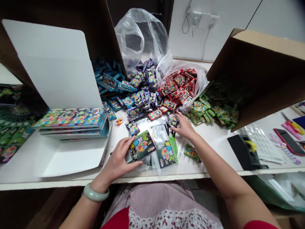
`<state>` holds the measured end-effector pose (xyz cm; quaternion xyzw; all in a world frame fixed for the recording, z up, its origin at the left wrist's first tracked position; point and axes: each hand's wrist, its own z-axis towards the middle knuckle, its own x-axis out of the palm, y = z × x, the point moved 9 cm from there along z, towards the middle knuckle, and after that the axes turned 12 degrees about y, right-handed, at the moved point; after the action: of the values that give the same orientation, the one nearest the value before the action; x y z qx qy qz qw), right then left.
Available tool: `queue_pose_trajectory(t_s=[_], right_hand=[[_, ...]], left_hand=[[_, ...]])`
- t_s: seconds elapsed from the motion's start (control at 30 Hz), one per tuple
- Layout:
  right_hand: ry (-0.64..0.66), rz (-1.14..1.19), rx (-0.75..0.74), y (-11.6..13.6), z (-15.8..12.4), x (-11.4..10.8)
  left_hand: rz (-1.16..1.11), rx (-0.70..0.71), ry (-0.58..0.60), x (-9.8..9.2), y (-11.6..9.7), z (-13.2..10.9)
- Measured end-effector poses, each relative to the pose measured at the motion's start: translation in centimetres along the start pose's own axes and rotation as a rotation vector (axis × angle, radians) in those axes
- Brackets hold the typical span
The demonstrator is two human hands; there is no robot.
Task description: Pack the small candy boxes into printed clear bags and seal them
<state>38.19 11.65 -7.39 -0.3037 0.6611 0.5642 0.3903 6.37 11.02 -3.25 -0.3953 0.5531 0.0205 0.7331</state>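
My left hand (120,159) grips the near-left edge of a flat dark printed box (143,147), with its thumb along the near side and its fingers at the far corner. Reaching over the pile's near edge, my right hand (184,126) has thumb and fingers apart, its fingertips at a small purple candy packet (172,118). Between the hands lie a clear plastic bag (158,132) and another dark printed piece (166,155) with green edges. A green packet (192,153) rests on a printed sheet under my right forearm. Another purple packet (132,128) lies beyond my left fingertips.
Blue (111,82), purple (143,98), red (181,86) and green packets (202,109) are heaped at the back. A white carton (71,156) holding printed boxes stands left; a brown carton (259,70) lies right. A tape dispenser (245,154) and phone (289,141) are farther right.
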Motion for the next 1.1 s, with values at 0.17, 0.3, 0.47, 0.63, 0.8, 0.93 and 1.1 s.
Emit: queue_pose_trajectory(t_s=[0.17,0.3,0.47,0.63,0.8,0.93,1.1], right_hand=[[-0.034,-0.100,0.036,1.4,-0.7,-0.2],[-0.132,0.012,-0.249,6.0,-3.7,-4.7],[0.266,-0.083,-0.596,12.8,-8.7,-6.5],[0.473,-0.292,-0.679,14.7,-9.6,-4.8],[0.506,-0.355,-0.694,15.8,-8.8,-3.8],[0.501,-0.177,-0.663,16.2,-8.4,-3.5],[0.303,0.038,-0.522,16.1,-8.7,-3.3]], left_hand=[[-0.005,0.018,0.000,-0.1,-0.5,0.4],[0.021,0.033,-0.025,-0.5,-0.8,0.6],[0.058,0.110,-0.033,-0.6,-1.4,1.2],[0.047,0.161,0.032,-0.3,-2.6,1.5],[-0.020,0.167,0.105,0.6,-3.1,1.4],[-0.093,0.149,0.073,0.7,-2.9,1.3],[-0.095,0.068,-0.001,0.0,-2.3,0.6]])
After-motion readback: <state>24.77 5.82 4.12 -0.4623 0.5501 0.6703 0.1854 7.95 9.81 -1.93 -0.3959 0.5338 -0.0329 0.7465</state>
